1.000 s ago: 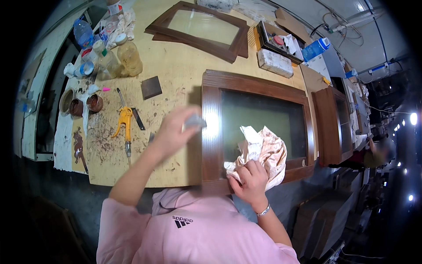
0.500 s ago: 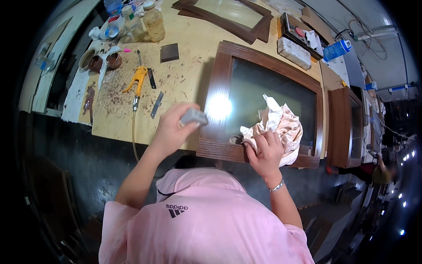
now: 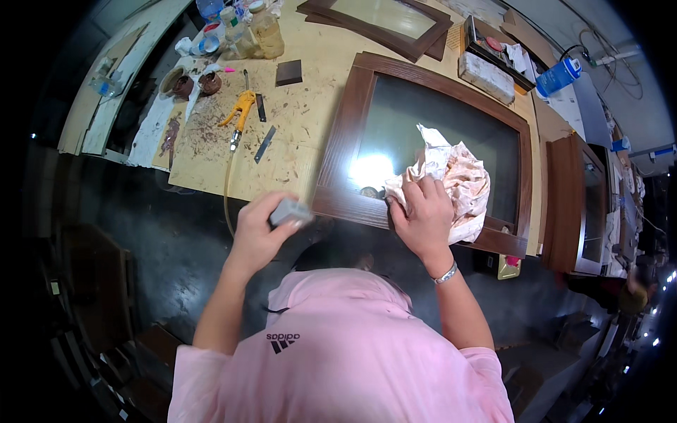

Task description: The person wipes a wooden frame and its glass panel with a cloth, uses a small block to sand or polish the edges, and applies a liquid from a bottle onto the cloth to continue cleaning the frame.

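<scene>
A brown wood-framed glass cabinet door (image 3: 339, 151) lies on the workbench, light glaring off its pane. My left hand (image 3: 257, 233) is closed around a small grey sanding block (image 3: 290, 212). It hovers just off the bench's front edge, left of the door's near-left corner and apart from the frame. With my right hand (image 3: 425, 217), fingers bent, I grip a crumpled, stained white rag (image 3: 467, 180). The rag rests over the near right part of the glass and the front rail. A silver bracelet circles my right wrist.
On the stained workbench (image 3: 211, 162), a yellow air blow gun (image 3: 242, 109) with a hose lies left of the door. Jars (image 3: 266, 35) and brown-stained pots (image 3: 209, 83) stand far left. More frames (image 3: 395, 42) lie behind; a white block (image 3: 486, 77) and blue bottle (image 3: 558, 77) sit right.
My left hand has drawn the grey block off the door's left rail, toward me. My right hand stays on the rag. The whole view has shifted slightly.
</scene>
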Tool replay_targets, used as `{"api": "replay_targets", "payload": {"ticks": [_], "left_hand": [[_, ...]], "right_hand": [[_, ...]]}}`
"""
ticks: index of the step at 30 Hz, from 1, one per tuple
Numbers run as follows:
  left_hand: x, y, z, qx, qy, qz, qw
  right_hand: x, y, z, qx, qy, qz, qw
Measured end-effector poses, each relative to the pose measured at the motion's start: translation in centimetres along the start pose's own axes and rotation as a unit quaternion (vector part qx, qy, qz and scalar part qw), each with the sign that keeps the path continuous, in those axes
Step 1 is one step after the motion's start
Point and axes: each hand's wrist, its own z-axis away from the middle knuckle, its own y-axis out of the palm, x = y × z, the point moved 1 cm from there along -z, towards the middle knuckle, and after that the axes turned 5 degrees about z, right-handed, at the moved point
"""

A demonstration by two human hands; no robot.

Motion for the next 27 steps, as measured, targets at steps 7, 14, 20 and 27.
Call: {"api": "replay_targets", "payload": {"ticks": [7, 14, 20, 27], "left_hand": [[0.2, 0.2, 2.4, -0.125, -0.168, 0.389, 0.897], [4.7, -1.3, 0.7, -0.159, -0.214, 0.453, 0.851], [16.9, -11.8, -3.1, -0.312, -0.205, 0.313, 0.873], [28.6, -26.1, -7.0, -0.391, -0.237, -0.145, 0.878]], "right_hand": [[0.6, 0.2, 0.1, -0.009, 0.013, -0.017, 1.000], [0.9, -0.2, 0.0, -0.001, 0.029, -0.007, 1.000], [1.5, 0.1, -0.3, 0.007, 0.038, 0.012, 0.999], [1.5, 0.6, -0.2, 0.025, 0.061, 0.051, 0.997]]}}
